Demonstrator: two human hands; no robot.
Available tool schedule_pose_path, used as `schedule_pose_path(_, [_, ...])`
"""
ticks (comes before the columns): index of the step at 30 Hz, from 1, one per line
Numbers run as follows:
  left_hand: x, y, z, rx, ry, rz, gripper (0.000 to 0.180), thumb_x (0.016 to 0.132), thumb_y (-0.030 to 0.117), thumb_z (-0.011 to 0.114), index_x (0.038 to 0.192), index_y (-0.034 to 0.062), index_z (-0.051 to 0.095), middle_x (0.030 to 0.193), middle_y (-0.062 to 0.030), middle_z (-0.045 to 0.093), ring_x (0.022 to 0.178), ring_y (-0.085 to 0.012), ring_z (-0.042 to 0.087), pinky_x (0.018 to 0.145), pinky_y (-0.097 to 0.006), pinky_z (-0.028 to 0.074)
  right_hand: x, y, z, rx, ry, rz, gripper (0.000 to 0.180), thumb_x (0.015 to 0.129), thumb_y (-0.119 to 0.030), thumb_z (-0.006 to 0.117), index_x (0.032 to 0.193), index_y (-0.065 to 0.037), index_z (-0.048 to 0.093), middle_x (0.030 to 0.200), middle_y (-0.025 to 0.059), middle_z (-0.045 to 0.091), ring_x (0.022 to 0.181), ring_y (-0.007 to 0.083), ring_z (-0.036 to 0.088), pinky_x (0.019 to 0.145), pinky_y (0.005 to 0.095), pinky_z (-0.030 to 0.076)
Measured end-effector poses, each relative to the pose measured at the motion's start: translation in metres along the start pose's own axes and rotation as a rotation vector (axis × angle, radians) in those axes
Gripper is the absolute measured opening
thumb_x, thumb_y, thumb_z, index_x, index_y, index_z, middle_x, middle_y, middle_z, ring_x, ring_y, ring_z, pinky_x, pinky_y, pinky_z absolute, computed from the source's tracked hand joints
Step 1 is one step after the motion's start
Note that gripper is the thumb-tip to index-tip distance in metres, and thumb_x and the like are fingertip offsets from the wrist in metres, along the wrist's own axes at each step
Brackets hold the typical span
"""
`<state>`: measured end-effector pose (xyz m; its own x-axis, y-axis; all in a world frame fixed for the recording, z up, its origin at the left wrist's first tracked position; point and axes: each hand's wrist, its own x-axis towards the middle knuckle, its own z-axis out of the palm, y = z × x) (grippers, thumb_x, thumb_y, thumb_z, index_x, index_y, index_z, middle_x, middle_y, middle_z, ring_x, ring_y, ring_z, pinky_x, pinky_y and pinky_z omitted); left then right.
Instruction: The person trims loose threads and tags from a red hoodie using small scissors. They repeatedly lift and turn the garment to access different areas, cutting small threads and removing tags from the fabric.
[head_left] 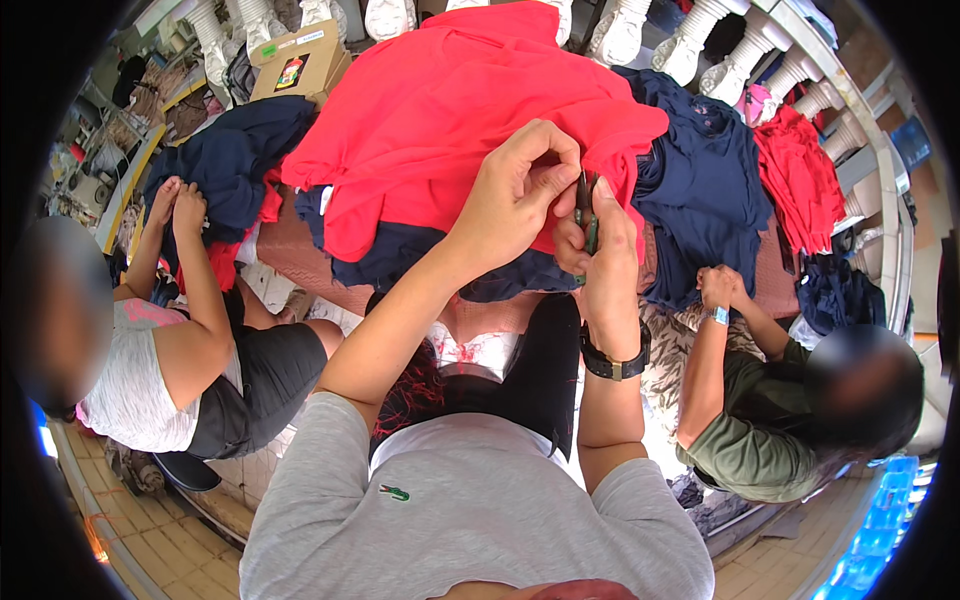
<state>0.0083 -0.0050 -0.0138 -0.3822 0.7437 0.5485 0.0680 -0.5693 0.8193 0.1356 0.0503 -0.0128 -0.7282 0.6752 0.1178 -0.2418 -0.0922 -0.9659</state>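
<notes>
A large heap of red fabric garments [430, 110] lies in front of me, on top of navy garments [520, 278]. My right hand [610, 240] is closed around small thread snips [585, 205] with dark blades and a green handle, their tips pointing away from me. Just left of the blades, my left hand [520, 190] is closed in a pinch with thumb and fingertips together. What it pinches is too small to make out. Both hands are over the near right part of the red heap.
Navy garments [700, 190] lie at the right, with more red garments [800, 180] beyond. People sit on both sides, their hands near navy cloth [230, 145] at left and the table edge at right. A cardboard box [300, 65] stands before white balusters [615, 38].
</notes>
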Motion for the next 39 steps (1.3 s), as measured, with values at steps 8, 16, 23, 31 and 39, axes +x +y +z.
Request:
schedule_pose_path(8, [-0.001,-0.005,-0.002,0.062,-0.036,0.036,0.007,0.101,-0.003,0.055,0.099,0.0031,0.052,0.093,-0.0018,0.052,0.075,-0.0080,0.053,0.068,-0.023,0.047,0.007,-0.008,0.002,0.063,0.042,0.049,0.044,0.106,-0.042,0.045,0.083,-0.007,0.055,0.061,-0.0039,0.041,0.047,0.0041,0.029,0.045,0.0227,0.020])
schedule_pose_path(16, [0.001,-0.014,-0.006,0.225,0.026,0.108,0.006,0.103,0.000,0.053,0.101,0.0037,0.049,0.097,-0.0026,0.050,0.091,-0.0093,0.050,0.086,-0.022,0.043,-0.002,-0.003,-0.005,-0.065,-0.008,-0.275,0.043,0.104,-0.038,0.048,0.075,-0.006,0.048,0.065,-0.0032,0.039,0.052,0.0072,0.035,0.047,0.0240,0.022])
schedule_pose_path(23, [-0.003,-0.007,0.002,0.157,0.100,0.104,0.004,0.103,0.000,0.053,0.104,0.0016,0.050,0.101,-0.0049,0.055,0.096,-0.0105,0.056,0.090,-0.027,0.051,0.020,-0.005,-0.011,-0.637,0.345,-0.616,0.014,0.093,-0.012,0.072,0.097,0.000,0.067,0.076,0.0033,0.061,0.070,0.0092,0.049,0.059,0.0264,0.040])
schedule_pose_path(31, [-0.004,-0.006,0.013,0.497,0.247,0.321,0.020,0.089,0.000,0.072,0.101,-0.0005,0.056,0.090,-0.0119,0.061,0.081,-0.0234,0.066,0.073,-0.033,0.054,0.019,-0.011,-0.006,-0.447,0.334,-0.569,0.019,0.098,-0.017,0.069,0.094,0.002,0.068,0.083,0.0007,0.067,0.076,0.0051,0.051,0.069,0.0225,0.043])
schedule_pose_path(39, [-0.008,-0.002,0.013,0.539,0.197,0.330,0.016,0.087,0.005,0.076,0.090,0.0007,0.060,0.089,-0.0093,0.063,0.079,-0.0193,0.065,0.072,-0.031,0.052,0.015,-0.008,-0.009,-0.368,0.360,-0.478,0.020,0.098,-0.019,0.069,0.095,0.001,0.069,0.084,-0.0001,0.066,0.077,0.0046,0.053,0.070,0.0227,0.044])
